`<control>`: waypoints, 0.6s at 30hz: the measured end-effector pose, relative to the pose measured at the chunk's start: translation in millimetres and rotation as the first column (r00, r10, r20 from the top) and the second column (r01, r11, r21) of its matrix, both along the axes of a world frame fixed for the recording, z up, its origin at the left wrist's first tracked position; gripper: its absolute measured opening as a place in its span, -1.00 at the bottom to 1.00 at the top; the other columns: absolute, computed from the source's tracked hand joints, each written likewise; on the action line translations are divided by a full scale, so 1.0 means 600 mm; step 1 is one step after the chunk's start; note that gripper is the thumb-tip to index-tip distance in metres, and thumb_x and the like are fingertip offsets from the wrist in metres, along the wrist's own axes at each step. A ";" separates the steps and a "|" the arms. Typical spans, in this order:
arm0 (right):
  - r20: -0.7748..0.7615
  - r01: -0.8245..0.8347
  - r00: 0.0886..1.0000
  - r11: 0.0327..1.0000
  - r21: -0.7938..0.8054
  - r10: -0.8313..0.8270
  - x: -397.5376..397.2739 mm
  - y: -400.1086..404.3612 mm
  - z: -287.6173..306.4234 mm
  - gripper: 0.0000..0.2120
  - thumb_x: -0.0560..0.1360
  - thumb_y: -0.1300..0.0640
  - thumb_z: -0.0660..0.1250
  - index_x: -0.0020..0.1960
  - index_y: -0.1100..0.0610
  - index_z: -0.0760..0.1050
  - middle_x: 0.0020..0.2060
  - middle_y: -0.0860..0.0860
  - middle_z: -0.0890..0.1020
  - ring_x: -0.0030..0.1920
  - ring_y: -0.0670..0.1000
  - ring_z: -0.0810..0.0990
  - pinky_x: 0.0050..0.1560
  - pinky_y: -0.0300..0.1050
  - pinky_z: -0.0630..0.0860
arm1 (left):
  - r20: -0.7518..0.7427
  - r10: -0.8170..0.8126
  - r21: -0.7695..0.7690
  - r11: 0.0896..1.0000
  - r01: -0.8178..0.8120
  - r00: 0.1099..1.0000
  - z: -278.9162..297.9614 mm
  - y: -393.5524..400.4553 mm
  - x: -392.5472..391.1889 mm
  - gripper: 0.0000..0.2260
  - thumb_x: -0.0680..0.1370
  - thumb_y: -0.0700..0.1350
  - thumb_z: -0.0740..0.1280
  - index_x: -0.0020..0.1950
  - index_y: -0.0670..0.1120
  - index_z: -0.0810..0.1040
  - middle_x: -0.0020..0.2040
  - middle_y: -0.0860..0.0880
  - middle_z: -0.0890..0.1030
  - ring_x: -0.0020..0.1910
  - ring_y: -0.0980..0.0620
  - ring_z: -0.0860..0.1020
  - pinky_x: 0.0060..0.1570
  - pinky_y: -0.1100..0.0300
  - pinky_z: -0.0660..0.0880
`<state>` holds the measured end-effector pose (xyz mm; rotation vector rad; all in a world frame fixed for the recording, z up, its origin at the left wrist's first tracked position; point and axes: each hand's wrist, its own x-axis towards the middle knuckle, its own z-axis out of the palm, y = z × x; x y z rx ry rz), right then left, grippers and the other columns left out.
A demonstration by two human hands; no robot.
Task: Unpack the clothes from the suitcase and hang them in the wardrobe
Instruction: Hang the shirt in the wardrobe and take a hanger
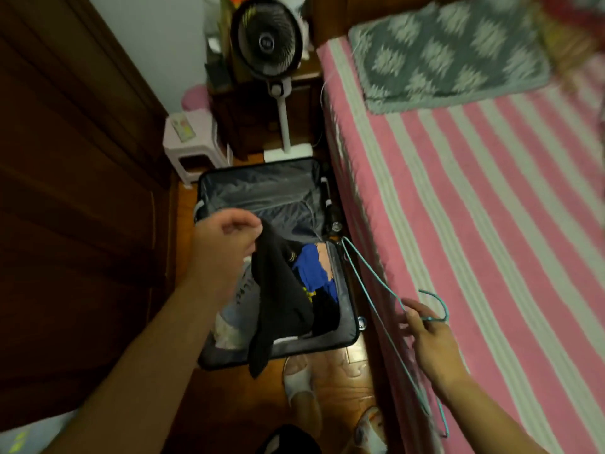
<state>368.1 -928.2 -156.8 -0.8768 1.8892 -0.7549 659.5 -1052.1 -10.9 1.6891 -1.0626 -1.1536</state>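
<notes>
Narrow bedroom floor between wardrobe (75,191) and bed (491,224), suitcase (347,290) open flat on the wood. Left hand (222,247) grip pinched on top of one black garment (278,296), which hangs straight down over the case. Right hand (429,335) grip curled round the neck of one teal hanger (373,290), just under the hook. Hanger's long axis runs away from the body along the bed edge; garment lies to its left, well apart. Likely next: bring the two together. Counted: 1 hanger, 1 lifted garment, blue clothes (311,273) plus others I can't count in the case.
</notes>
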 end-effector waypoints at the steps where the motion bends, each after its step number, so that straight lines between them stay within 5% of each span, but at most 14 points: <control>1: 0.005 -0.020 1.000 0.999 -0.032 0.020 -0.014 0.005 0.028 -0.81 0.64 0.02 0.24 0.17 -0.14 0.58 -0.06 0.04 0.69 -0.05 0.13 0.62 0.07 0.08 0.49 | -0.053 -0.010 -0.029 1.000 0.009 0.999 0.043 0.002 -0.016 -0.77 0.56 -0.40 0.33 -0.19 -0.12 0.59 -0.25 -0.06 0.58 -0.31 0.06 0.57 -0.36 0.28 0.53; 4: 0.026 -0.101 0.994 0.989 -0.106 0.104 -0.033 0.001 0.125 -0.78 0.67 0.15 0.21 0.14 -0.06 0.59 -0.18 0.25 0.64 -0.16 0.28 0.57 -0.12 -0.08 0.40 | -0.198 -0.008 -0.130 0.991 -0.018 0.980 0.177 0.009 -0.061 -0.70 0.58 -0.44 0.26 -0.25 -0.11 0.54 -0.24 -0.05 0.55 -0.25 0.03 0.56 -0.39 0.28 0.52; 6: 0.048 -0.135 0.989 0.981 -0.140 0.143 -0.027 -0.002 0.185 -0.77 0.65 0.23 0.22 0.04 -0.03 0.61 -0.35 0.03 0.57 -0.31 0.08 0.50 -0.23 -0.22 0.31 | -0.360 0.009 -0.204 0.975 -0.089 0.933 0.277 0.020 -0.091 -0.71 0.58 -0.43 0.26 -0.24 -0.11 0.51 -0.25 -0.05 0.57 -0.24 0.02 0.63 -0.36 0.20 0.59; 8: 0.078 -0.149 0.983 0.970 -0.192 0.167 -0.008 -0.009 0.234 -0.84 0.59 0.26 0.34 0.00 0.01 0.57 -0.20 -0.10 0.58 -0.15 -0.03 0.52 -0.11 -0.22 0.37 | -0.523 0.003 -0.239 0.959 -0.150 0.853 0.368 0.033 -0.119 -0.74 0.59 -0.43 0.25 -0.21 -0.13 0.50 -0.22 -0.10 0.60 -0.24 0.01 0.67 -0.30 0.13 0.62; 10: 0.013 -0.223 0.973 0.949 -0.224 0.232 0.019 -0.016 0.280 -0.61 0.49 0.22 0.48 0.29 0.08 0.51 0.05 0.00 0.54 0.02 -0.03 0.52 0.04 -0.27 0.35 | -0.615 -0.011 -0.226 0.961 -0.162 0.789 0.445 0.046 -0.147 -0.74 0.61 -0.43 0.22 -0.17 -0.13 0.50 -0.22 -0.11 0.63 -0.20 0.00 0.66 -0.32 0.12 0.63; 12: -0.101 -0.308 0.951 0.917 -0.254 0.291 0.040 -0.023 0.309 -0.27 0.38 0.09 0.59 0.47 0.08 0.38 0.14 0.07 0.46 0.05 0.02 0.53 0.06 -0.21 0.42 | -0.658 -0.021 -0.209 0.965 -0.156 0.753 0.511 0.056 -0.174 -0.75 0.62 -0.42 0.19 -0.15 -0.14 0.49 -0.15 -0.14 0.61 -0.10 -0.04 0.62 -0.32 0.08 0.64; 14: -0.161 -0.331 0.941 0.907 -0.259 0.297 0.045 -0.036 0.325 -0.17 0.27 -0.06 0.62 0.46 -0.01 0.37 0.06 0.08 0.49 -0.02 0.05 0.58 0.05 -0.09 0.54 | -0.668 -0.063 -0.252 0.957 -0.146 0.742 0.572 0.064 -0.193 -0.75 0.62 -0.44 0.17 -0.14 -0.17 0.49 -0.10 -0.17 0.54 -0.09 -0.08 0.59 -0.24 0.04 0.67; 16: -0.154 -0.305 0.951 0.906 -0.293 0.270 0.044 -0.054 0.343 -0.18 0.21 -0.12 0.62 0.41 -0.01 0.43 0.00 0.12 0.59 -0.11 0.03 0.58 -0.03 -0.10 0.56 | -0.643 -0.158 -0.346 0.933 -0.101 0.749 0.629 0.069 -0.206 -0.76 0.62 -0.44 0.16 -0.14 -0.18 0.48 -0.12 -0.18 0.53 -0.16 -0.08 0.60 -0.21 0.02 0.68; 18: -0.104 -0.230 0.973 0.900 -0.371 0.205 0.033 -0.073 0.363 -0.42 0.32 0.03 0.61 0.29 0.05 0.56 -0.03 0.06 0.68 -0.09 0.01 0.63 -0.01 -0.09 0.57 | -0.590 -0.245 -0.438 0.898 -0.050 0.769 0.676 0.073 -0.213 -0.76 0.62 -0.44 0.17 -0.13 -0.18 0.49 -0.12 -0.17 0.54 -0.21 -0.07 0.62 -0.19 0.05 0.67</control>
